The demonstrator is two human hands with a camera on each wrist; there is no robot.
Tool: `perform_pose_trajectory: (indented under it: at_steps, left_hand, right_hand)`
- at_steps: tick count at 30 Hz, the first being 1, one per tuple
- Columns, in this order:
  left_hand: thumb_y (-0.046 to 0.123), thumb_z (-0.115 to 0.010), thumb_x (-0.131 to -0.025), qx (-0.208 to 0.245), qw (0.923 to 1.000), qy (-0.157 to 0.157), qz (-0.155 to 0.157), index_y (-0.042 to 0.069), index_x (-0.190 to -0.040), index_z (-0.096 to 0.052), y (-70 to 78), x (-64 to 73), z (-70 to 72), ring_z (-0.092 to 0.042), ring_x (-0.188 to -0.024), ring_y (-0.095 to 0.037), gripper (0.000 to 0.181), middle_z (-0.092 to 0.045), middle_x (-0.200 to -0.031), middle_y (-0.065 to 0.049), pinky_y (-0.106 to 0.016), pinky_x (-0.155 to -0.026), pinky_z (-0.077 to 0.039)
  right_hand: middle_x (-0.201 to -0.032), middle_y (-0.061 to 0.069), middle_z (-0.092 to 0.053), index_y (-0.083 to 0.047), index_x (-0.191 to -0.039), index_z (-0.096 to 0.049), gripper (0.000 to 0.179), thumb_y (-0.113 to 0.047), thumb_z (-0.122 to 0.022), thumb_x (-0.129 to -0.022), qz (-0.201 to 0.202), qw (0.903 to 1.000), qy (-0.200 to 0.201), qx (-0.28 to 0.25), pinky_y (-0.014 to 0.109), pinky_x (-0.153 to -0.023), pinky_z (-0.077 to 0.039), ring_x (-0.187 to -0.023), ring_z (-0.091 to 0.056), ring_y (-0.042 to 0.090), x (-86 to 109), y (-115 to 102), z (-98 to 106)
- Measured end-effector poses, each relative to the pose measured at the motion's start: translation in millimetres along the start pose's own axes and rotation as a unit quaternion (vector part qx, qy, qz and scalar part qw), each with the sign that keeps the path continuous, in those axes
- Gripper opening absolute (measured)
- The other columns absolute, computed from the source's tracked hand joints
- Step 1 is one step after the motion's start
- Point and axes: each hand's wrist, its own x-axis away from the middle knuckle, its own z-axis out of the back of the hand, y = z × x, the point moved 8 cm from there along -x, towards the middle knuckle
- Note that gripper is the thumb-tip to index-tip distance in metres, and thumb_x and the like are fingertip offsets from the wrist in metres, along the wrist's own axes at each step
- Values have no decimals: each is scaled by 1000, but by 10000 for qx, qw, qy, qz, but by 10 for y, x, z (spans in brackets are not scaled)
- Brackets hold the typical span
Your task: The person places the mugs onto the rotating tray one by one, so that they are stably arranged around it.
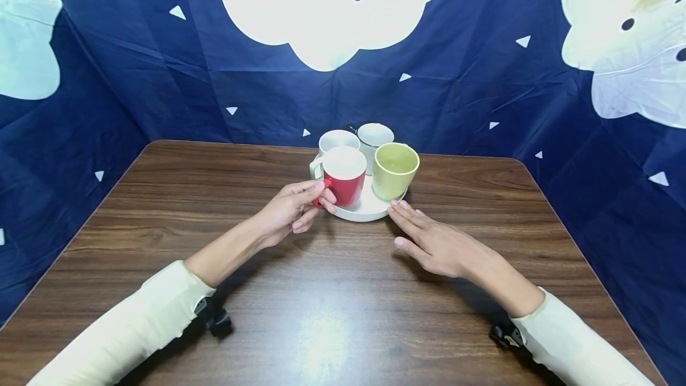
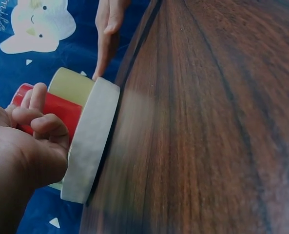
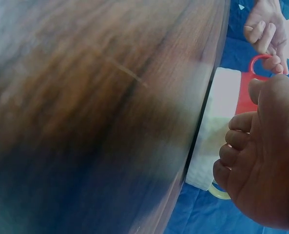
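Pinched between the fingers and thumb of my left hand (image 1: 292,210) is the handle of a red mug (image 1: 347,190) with a white inside. The mug stands upright at the front left of a round white tray (image 1: 360,215). My right hand (image 1: 439,246) has its fingers fairly straight, fingertips at the tray's front right rim, just below a yellow-green mug (image 1: 395,174). In the right wrist view, the yellow-green handle (image 3: 219,191) shows past the tray. Behind the red mug are a pale mug (image 1: 339,139) and a white mug with a dark rim (image 1: 375,134), both partly hidden.
The tray sits near the far edge of a brown wood-grain table (image 1: 268,308). A dark blue cloth (image 1: 300,94) with white cloud shapes hangs close behind and at both sides.
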Motion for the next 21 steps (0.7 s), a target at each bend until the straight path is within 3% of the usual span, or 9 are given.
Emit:
perform_pose_trajectory:
  at_steps: [21]
  left_hand:
    - [28, -46, -123, 161, 9998, -102, -16, 13, -111, -74, -87, -158, -106, -34, -45, -3, 34, -82, -97, 4, -16, -42, -27]
  right_hand:
    - [-189, 18, -22, -4, -178, -28, 69, -39, -48, -122, 89, 10000, 31, -30, 58, -141, -29, -177, -21, 35, -13, -15, 4]
